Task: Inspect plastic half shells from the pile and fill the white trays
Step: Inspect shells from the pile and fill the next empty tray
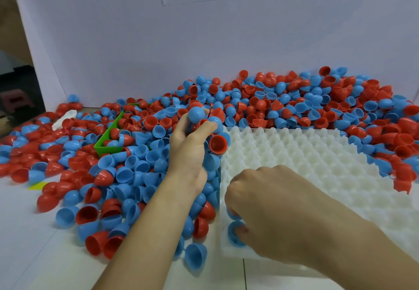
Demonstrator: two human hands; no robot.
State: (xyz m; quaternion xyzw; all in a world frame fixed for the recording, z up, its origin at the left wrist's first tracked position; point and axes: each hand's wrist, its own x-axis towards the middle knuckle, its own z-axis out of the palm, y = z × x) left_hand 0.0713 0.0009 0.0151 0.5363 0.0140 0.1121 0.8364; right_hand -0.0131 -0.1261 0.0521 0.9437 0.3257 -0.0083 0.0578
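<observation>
Head view: white tray [317, 160] holds two blue shells [235, 233] near corner.

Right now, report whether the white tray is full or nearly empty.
Nearly empty: the white tray shows bare pockets; only blue half shells sit at its near-left corner under the right hand.

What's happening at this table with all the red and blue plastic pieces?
A person is sorting plastic half shells into a white tray. The left hand holds a bunch of shells, a blue shell on top, above the pile. The right hand presses a blue half shell into a pocket at the tray's near left corner. Most pockets look unfilled. A green bin sits in the pile.
</observation>
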